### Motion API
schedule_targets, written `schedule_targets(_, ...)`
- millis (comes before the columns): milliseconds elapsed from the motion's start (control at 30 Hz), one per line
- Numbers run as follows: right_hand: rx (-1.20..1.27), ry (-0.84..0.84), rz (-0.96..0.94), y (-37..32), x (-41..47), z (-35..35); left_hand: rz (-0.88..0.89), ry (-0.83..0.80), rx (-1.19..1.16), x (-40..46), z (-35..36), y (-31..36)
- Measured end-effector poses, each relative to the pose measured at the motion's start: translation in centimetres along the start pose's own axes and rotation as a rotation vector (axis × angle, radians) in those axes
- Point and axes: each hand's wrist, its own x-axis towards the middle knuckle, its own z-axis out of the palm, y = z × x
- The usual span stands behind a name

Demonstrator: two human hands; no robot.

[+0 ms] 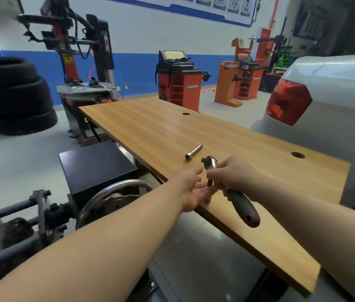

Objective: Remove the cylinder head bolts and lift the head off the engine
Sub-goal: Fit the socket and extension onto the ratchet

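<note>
My right hand [233,176] grips a ratchet wrench [240,205] by its shaft just below the shiny head [211,163], over the near edge of a wooden table [248,153]. Its dark handle points down toward me. My left hand [190,188] is held palm-up beside the ratchet, its fingers touching a small dark piece under the ratchet head; what that piece is cannot be made out. A chrome extension bar [193,151] lies on the table just beyond the hands. The engine [19,227] on its stand sits at the lower left, mostly out of frame.
A black box [96,164] stands left of the table, with a chrome handwheel [111,192] below it. A tyre changer [85,68], stacked tyres [17,97], orange wheel balancers [178,81] and a white car's rear [324,101] surround the table.
</note>
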Motion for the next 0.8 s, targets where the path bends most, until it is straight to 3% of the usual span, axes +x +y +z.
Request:
schedule_targets(100,-0.044,0.074,-0.016,0.1,-0.2,0.4,0.107,0.019,0.122,1.3,-0.3,-0.6)
schedule_targets(233,0.038,0.114,0.034,1.2,0.2,-0.1,0.267,0.132,0.741,1.9,-0.5,-1.5)
schedule_targets(300,0.107,0.088,0.024,1.8,0.2,0.0,0.326,0.128,0.877,2.4,-0.6,-2.1)
schedule_targets(367,0.186,0.075,-0.013,2.2,0.3,-0.1,0.392,0.226,0.909,2.7,-0.8,-2.2)
schedule_targets(500,0.284,0.077,-0.088,2.0,1.1,-1.8,0.435,0.271,0.559,2.2,-1.5,-1.6)
schedule_targets(633,0.077,0.115,-0.013,0.0,5.1,-3.4,0.301,0.079,-0.118,-1.5,-2.0,0.2)
schedule_targets(800,-0.316,0.208,0.033,-3.7,14.1,-0.2,0.277,-0.014,-0.178,-7.2,-2.6,1.7)
